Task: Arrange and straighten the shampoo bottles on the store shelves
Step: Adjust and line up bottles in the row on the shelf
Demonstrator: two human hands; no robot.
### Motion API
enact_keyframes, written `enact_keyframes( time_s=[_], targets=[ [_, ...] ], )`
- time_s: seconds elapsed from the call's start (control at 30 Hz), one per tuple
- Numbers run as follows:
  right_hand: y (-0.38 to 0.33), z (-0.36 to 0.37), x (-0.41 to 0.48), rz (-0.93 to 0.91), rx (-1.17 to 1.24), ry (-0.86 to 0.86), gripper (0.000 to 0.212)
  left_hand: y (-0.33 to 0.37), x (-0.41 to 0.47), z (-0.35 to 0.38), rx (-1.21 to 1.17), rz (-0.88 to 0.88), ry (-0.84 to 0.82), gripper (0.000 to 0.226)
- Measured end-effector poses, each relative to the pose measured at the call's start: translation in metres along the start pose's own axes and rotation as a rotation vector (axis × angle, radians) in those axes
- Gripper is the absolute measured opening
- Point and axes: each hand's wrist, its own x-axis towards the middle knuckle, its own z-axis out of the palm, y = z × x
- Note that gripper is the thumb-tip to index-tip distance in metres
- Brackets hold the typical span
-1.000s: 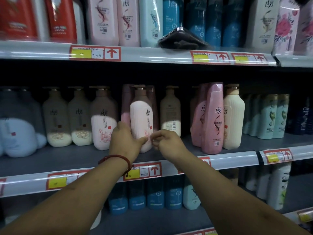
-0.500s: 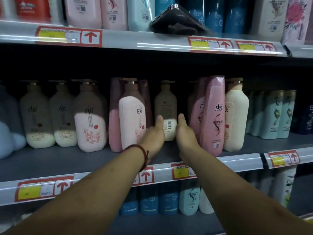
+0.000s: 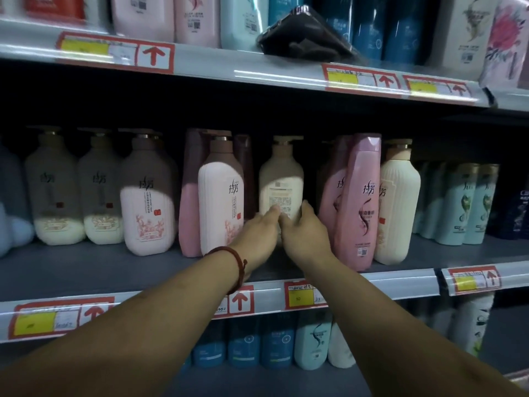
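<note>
three shelf levels are seen in a dim store aisle, and red and yellow price tags (image 3: 305, 295) are fixed along their front rails. the grey middle shelf (image 3: 86, 270) is lined with pump bottles and tall pink bottles, lit only on their lower halves. a black wrapped packet (image 3: 303, 35) is laid on the edge of the upper shelf, in front of blue bottles. blue and pale teal bottles are stood on the bottom level.

the cream bottle (image 3: 282, 179) is set upright, further back on the middle shelf than its neighbours, with its printed back label turned outward. it is flanked by a pink-and-white pump bottle (image 3: 220, 196) on one side and a tall pink bottle (image 3: 360, 202) on the other.

both bare arms are stretched forward side by side. the left hand (image 3: 257, 233), with a red cord bracelet (image 3: 239, 267) worn at the wrist, is held with straight fingers, and their tips are laid on the label. the right hand (image 3: 306, 233) is placed just beside it at the bottle's lower right, thumb raised along the edge; whether its fingers are closed round the bottle cannot be told.
</note>
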Motion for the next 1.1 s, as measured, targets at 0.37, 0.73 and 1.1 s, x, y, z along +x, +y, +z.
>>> enact_keyframes(
  time_s=[0.37,0.73,1.1],
  targets=[
    [-0.041,-0.044,-0.054,-0.059,0.147,0.022,0.035,0.015,-0.051,-0.031,0.21,0.313,-0.004,0.065],
    [-0.129,-0.001,-0.128,-0.191,0.082,-0.255,0.032,0.007,-0.111,-0.127,0.118,0.206,0.133,0.052],
    [-0.163,0.129,-0.126,-0.174,0.251,-0.569,0.04,-0.04,-0.135,-0.28,0.002,0.141,0.187,0.069]
  ],
)
